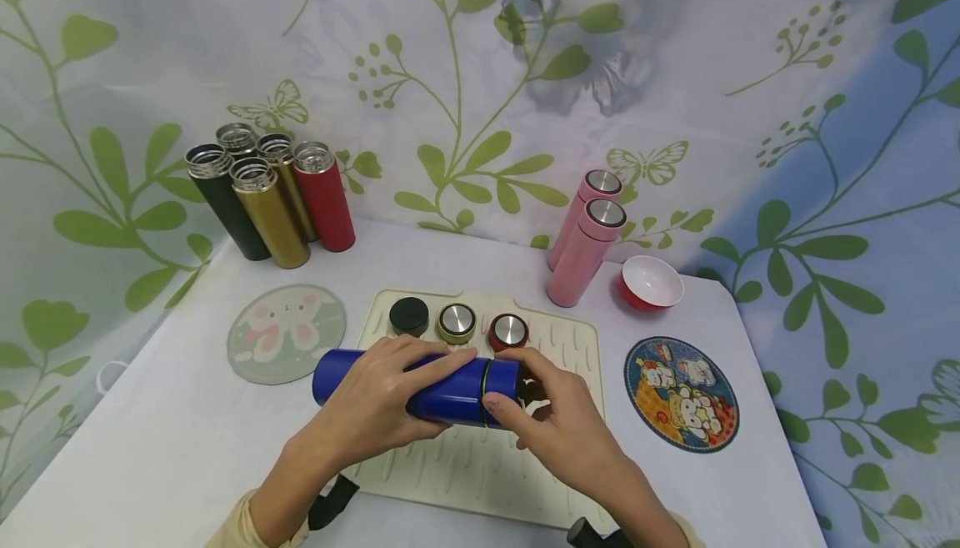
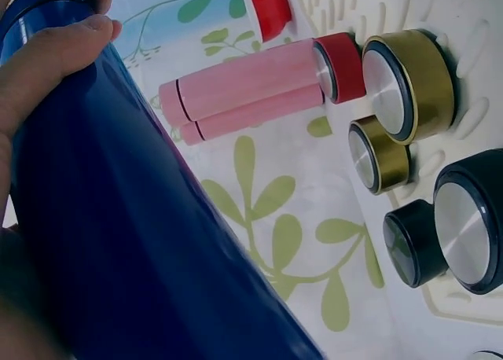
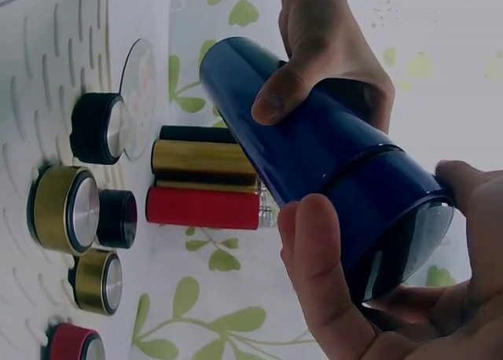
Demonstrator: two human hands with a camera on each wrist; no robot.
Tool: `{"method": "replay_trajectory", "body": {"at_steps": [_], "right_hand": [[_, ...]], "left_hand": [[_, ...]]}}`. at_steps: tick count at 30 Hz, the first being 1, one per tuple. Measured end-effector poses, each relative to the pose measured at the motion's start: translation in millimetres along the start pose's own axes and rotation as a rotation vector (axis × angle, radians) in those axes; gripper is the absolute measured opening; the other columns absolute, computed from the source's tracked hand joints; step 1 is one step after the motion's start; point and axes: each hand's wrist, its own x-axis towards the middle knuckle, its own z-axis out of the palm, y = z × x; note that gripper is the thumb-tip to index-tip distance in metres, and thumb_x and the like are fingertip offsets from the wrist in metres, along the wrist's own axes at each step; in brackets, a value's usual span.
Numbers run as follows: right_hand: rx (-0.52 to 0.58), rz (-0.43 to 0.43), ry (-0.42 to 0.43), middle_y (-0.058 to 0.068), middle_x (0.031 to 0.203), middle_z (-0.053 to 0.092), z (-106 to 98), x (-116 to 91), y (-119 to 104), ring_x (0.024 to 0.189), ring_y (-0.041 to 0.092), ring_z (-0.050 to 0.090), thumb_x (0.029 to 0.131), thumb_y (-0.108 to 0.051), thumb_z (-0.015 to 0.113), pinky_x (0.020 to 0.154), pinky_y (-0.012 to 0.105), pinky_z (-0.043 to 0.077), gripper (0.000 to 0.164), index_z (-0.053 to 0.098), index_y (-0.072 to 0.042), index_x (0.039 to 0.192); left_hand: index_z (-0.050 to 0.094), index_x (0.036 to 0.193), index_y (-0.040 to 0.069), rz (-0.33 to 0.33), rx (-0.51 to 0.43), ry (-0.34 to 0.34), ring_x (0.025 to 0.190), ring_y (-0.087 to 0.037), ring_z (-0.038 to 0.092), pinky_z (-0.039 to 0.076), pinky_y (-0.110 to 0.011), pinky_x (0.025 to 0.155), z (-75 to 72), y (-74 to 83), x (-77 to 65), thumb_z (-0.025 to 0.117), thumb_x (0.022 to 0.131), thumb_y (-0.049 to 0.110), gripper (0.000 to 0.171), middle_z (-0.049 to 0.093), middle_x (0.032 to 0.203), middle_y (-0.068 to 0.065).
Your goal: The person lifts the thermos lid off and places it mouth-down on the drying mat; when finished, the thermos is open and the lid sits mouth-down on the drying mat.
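Note:
A blue thermos bottle [image 1: 442, 398] lies level above the cream ribbed mat, its lid [image 1: 501, 381] toward the right. My left hand [image 1: 382, 394] grips the body from above, thumb on the near side. Around the lid, my right hand [image 1: 566, 427] curls its thumb and fingers. A thin dark seam between lid and body shows in the right wrist view, where the lid [image 3: 393, 211] sits in line with the body. Just beyond the bottle stand a black cap [image 1: 408, 315], a gold cap [image 1: 456, 323] and a red cap [image 1: 509, 331]; the wrist views reveal further gold and black caps.
Lidless bottles, black [image 1: 236, 210], gold [image 1: 273, 218] and red [image 1: 326, 202], are grouped at the back left. Two capped pink bottles [image 1: 576, 264] and a red bowl [image 1: 647, 302] stand back right. Round mats, pale [image 1: 255, 348] and colourful [image 1: 652, 381], flank the cream mat [image 1: 480, 481].

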Motion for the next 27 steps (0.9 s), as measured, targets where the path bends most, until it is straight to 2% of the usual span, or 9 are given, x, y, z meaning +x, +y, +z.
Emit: {"method": "replay_trajectory", "body": {"at_steps": [2, 5, 11, 15, 22, 27], "right_hand": [[-0.017, 0.0, 0.023, 0.003, 0.109, 0.067, -0.2, -0.2, -1.2, 0.087, 0.018, 0.067, 0.092, -0.035, 0.073, 0.059, 0.032, 0.058, 0.042, 0.057, -0.027, 0.13], [-0.069, -0.053, 0.048, -0.003, 0.114, 0.064, -0.9, -1.3, -1.7, 0.091, 0.017, 0.064, 0.088, -0.035, 0.078, 0.065, 0.031, 0.057, 0.048, 0.057, -0.03, 0.131], [-0.169, -0.266, 0.08, -0.011, 0.127, 0.056, -2.6, -5.0, -1.1, 0.107, 0.016, 0.057, 0.081, -0.022, 0.085, 0.073, 0.031, 0.055, 0.062, 0.055, -0.031, 0.135], [-0.199, -0.367, 0.083, -0.009, 0.134, 0.051, -3.6, -7.2, -2.0, 0.115, 0.016, 0.055, 0.077, -0.013, 0.087, 0.081, 0.034, 0.056, 0.068, 0.057, -0.029, 0.136], [-0.254, -0.43, 0.088, 0.002, 0.139, 0.049, -5.9, -7.9, -2.5, 0.127, 0.024, 0.049, 0.073, -0.005, 0.088, 0.091, 0.041, 0.054, 0.07, 0.06, -0.024, 0.135], [-0.298, -0.438, 0.12, 0.001, 0.139, 0.05, -9.2, -7.5, 0.8, 0.127, 0.022, 0.049, 0.071, -0.003, 0.089, 0.09, 0.042, 0.055, 0.073, 0.06, -0.024, 0.134]], "left_hand": [[0.055, 0.144, 0.029, 0.0, -0.004, 0.003, 0.112, -0.026, 0.061, 0.049, -0.052, 0.096, 0.4, -0.1, 0.4, 0.094, 0.065, 0.042, 0.089, 0.066, 0.123, -0.002], [0.056, 0.143, 0.029, -0.003, -0.008, 0.004, 0.112, -0.025, 0.061, 0.049, -0.052, 0.096, 0.2, 0.0, 1.1, 0.094, 0.064, 0.041, 0.089, 0.066, 0.122, -0.001], [0.056, 0.143, 0.029, -0.025, -0.017, 0.0, 0.111, -0.026, 0.061, 0.05, -0.053, 0.095, -0.9, -1.1, 1.1, 0.094, 0.064, 0.043, 0.089, 0.066, 0.122, -0.002], [0.056, 0.143, 0.029, -0.026, -0.023, 0.013, 0.11, -0.025, 0.062, 0.051, -0.05, 0.093, -1.2, -2.1, 0.0, 0.094, 0.064, 0.044, 0.089, 0.066, 0.122, -0.001], [0.054, 0.145, 0.028, -0.043, -0.018, 0.013, 0.11, -0.024, 0.061, 0.052, -0.05, 0.092, -2.8, -5.5, -3.6, 0.095, 0.064, 0.041, 0.092, 0.065, 0.123, -0.001], [0.056, 0.144, 0.026, -0.085, -0.051, 0.054, 0.111, -0.022, 0.061, 0.053, -0.049, 0.091, -8.4, -9.4, -6.8, 0.096, 0.061, 0.036, 0.092, 0.064, 0.123, -0.001]]}}
